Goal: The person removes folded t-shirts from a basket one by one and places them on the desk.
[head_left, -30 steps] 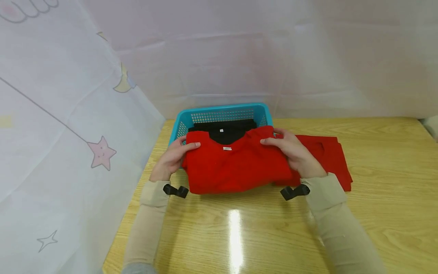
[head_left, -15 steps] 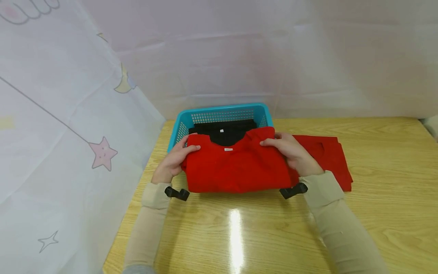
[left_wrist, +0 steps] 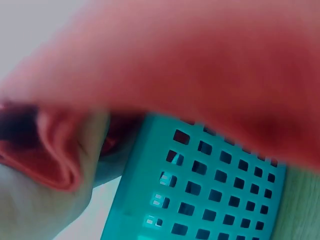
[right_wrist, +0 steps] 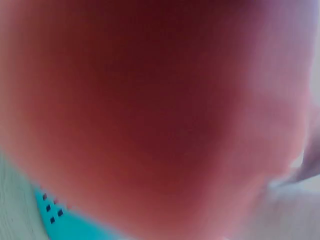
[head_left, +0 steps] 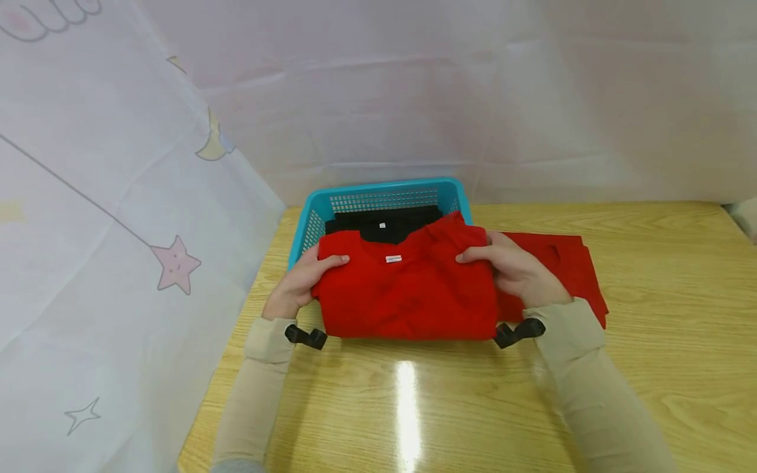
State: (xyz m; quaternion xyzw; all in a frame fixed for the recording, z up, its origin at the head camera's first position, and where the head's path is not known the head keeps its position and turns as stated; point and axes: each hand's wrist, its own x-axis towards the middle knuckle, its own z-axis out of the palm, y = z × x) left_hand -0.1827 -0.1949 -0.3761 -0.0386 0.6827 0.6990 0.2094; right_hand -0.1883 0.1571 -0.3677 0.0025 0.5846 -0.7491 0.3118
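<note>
Red folded shirt (head_left: 408, 289), one, with one white neck label (head_left: 393, 259).

Head view: shirt held up between the left hand (head_left: 298, 279) and the right hand (head_left: 520, 269), seemingly raised off the wooden surface (head_left: 467, 394). Each hand grips a shoulder end, thumb laid on the front, fingers mostly hidden behind the cloth. Handling, as judged: light, soft and limp, not fragile, little prone to slip; apt to sag in the middle and lose its folds. Best hold: both side edges near the shoulders, all layers pinched together, as the hands have it. Between and beyond the hands: one blue plastic basket (head_left: 384, 186), its near side hidden by the shirt. Inside it: black folded clothing (head_left: 355, 228), one white tag showing; number of pieces uncertain. Right of the right hand, on the surface: red folded clothing (head_left: 570, 272), edges stepped; one piece or several, cannot tell. At the wrists: two black wrist cameras (head_left: 304, 336), one each.

Left wrist view: blurred red cloth above; a curled fold lies against the left hand; the basket's perforated wall beside it.

Right wrist view: blurred red cloth fills most; one basket corner shows; finger placement of the right hand cannot be read.
</note>
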